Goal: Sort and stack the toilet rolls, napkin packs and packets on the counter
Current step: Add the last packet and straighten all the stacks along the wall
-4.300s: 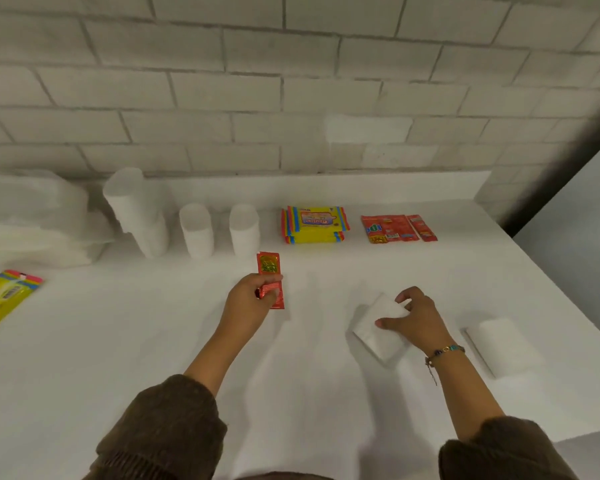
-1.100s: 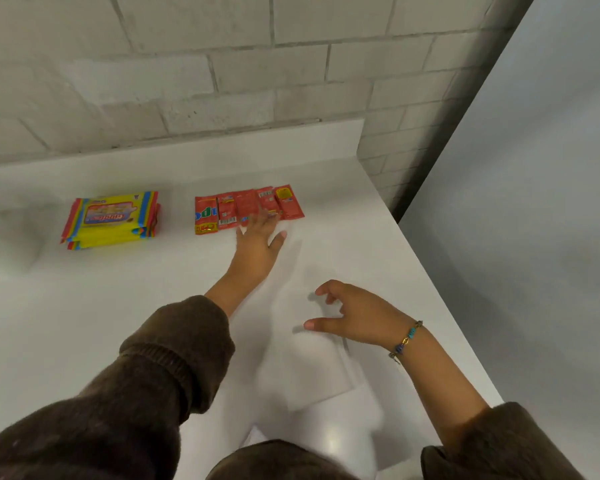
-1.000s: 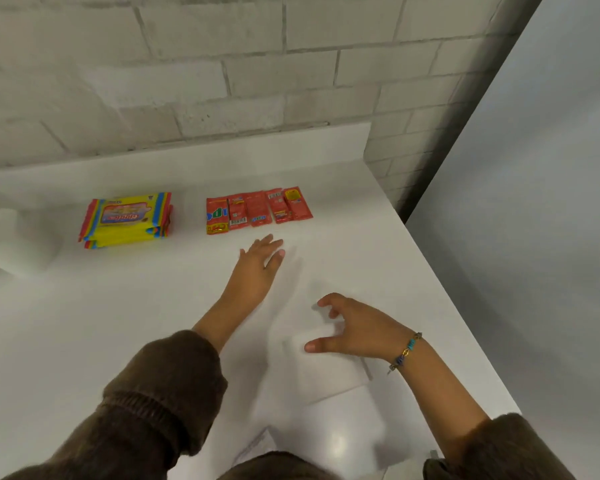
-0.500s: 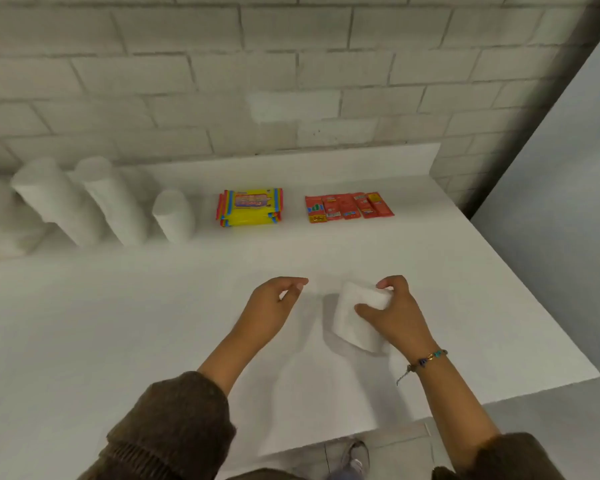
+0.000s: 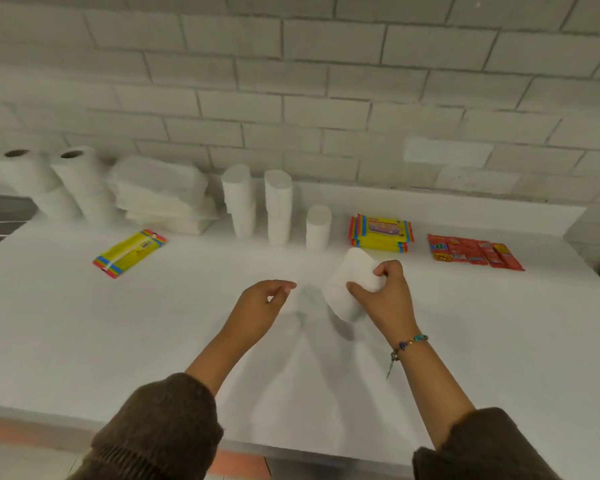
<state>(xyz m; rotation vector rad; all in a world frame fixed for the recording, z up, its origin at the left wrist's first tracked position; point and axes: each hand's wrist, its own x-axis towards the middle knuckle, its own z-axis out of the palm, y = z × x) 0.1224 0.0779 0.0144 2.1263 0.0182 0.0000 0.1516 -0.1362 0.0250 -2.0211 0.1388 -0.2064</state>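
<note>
Your right hand (image 5: 388,299) is gripping one white toilet roll (image 5: 352,284) above the counter (image 5: 84,323); your left hand (image 5: 260,306) is hovering loosely curled, holding nothing. Behind, three coreless roll stacks (image 5: 278,206) are standing beside stacked yellow napkin packs (image 5: 381,233) and five red packets (image 5: 473,251).

You won't find a word here that you can read. The yellow pack (image 5: 381,233) at the far right of the counter (image 5: 84,341) carries a red label panel with print on it, but the letters are too blurred to make out. The red packets (image 5: 473,251) to its right show yellow and white markings, also too small and soft to read. The yellow packet (image 5: 129,253) lying at the near left has a pale strip with dark print along it, and that too stays illegible.
</note>
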